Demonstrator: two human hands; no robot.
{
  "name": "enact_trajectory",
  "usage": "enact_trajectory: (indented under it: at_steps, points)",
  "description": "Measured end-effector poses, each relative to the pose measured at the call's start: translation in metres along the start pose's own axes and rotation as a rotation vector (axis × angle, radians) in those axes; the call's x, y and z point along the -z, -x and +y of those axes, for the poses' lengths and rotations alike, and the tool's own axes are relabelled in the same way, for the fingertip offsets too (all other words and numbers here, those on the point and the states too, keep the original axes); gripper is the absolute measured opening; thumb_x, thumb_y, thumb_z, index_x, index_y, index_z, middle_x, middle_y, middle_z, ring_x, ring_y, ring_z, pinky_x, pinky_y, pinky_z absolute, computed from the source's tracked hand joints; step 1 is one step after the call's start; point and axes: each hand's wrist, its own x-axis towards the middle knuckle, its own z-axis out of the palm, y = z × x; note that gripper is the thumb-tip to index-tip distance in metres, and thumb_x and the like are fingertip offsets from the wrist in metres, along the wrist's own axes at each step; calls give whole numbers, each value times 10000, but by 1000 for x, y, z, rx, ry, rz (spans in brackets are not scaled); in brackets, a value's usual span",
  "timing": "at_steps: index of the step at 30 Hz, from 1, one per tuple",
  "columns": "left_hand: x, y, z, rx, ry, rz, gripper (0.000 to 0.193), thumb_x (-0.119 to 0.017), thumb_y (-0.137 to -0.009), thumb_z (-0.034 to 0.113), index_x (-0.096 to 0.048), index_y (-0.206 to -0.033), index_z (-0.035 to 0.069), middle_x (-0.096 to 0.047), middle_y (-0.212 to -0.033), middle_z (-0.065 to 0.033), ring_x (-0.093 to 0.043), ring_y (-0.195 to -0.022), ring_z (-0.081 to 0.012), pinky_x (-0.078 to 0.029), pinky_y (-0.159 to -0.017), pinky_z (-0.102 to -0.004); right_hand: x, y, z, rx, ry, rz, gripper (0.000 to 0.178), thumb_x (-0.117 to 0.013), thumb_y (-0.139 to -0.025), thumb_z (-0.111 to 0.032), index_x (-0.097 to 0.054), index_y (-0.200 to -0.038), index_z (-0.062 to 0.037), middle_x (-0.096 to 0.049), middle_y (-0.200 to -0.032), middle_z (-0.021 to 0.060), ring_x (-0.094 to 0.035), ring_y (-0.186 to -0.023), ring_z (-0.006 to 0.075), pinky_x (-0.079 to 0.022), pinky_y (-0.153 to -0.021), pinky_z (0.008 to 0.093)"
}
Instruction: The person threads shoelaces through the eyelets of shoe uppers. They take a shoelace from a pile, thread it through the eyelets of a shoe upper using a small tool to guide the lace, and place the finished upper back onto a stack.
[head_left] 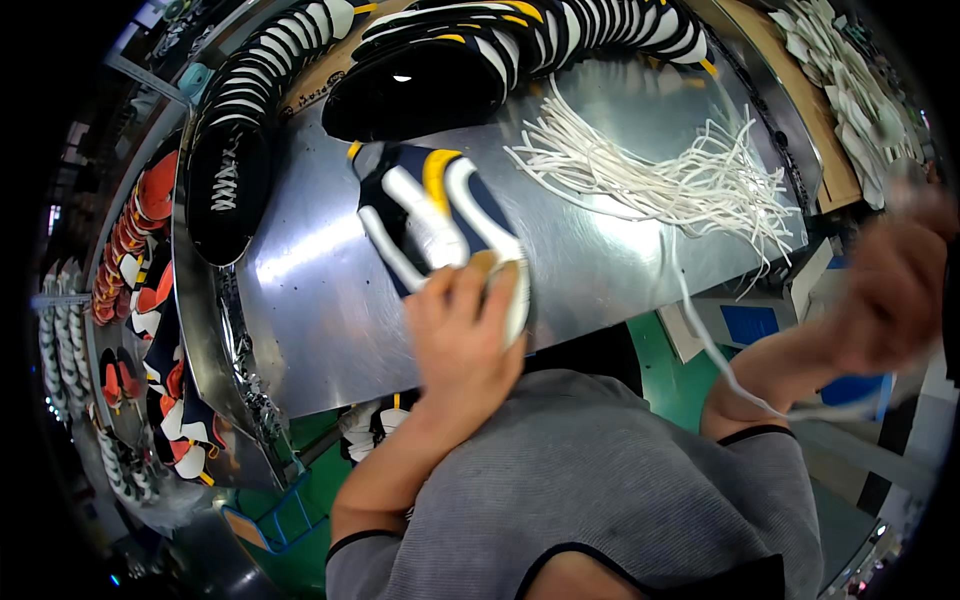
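Note:
My left hand (465, 325) is closed on a shoe upper (485, 212) in navy, white and yellow, pressing it against the metal tabletop near its front edge. Out at the far right, my raised right hand (890, 285) is blurred by motion, its fingers curled. A loose white shoelace (705, 335) sags from the table's edge across my right forearm and smears upward toward that hand; the exact grip is hard to see. On the table's right side lies a spread bundle of white shoelaces (650, 175).
Overlapping rows of shoe uppers (415, 95) line the table's back. Another row, with a laced black upper (228, 190) in front, runs along its left. Red and white uppers (155, 190) hang beyond the left rim. Boxes (750, 320) stand below at right, a blue-framed stool (285, 520) at lower left.

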Motion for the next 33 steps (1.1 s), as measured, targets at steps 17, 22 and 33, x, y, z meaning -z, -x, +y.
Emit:
enact_trajectory:
  at_steps: [17,22,33]
  points:
    - [17,-58,-139,684,660,-972,713,-420,-983,649,-732,-971,8,-678,-736,-97,-610,-641,-201,-459,-600,-319,106,99,211,-828,928,770,186,-614,-978,-252,-658,-1001,-73,-669,-731,-15,-513,-529,49,-415,-498,233]
    - [-10,-31,-108,1113,1079,-841,677,-457,-988,613,-650,-1176,-8,-683,-999,-86,-612,-928,-102,-472,-863,-259,129,100,208,-565,816,753,150,-638,-949,-113,-638,-1066,-19,-693,-842,29,-595,-705,52,-466,-642,193]
    - [-14,-5,-62,795,1797,-328,551,-489,-1044,376,-455,-1386,-56,-537,-1361,-175,-485,-1297,-255,-339,-1142,-368,102,83,203,-508,904,664,225,-699,-891,-59,-529,-1033,-21,-718,-786,62,-658,-767,79,-500,-727,228]
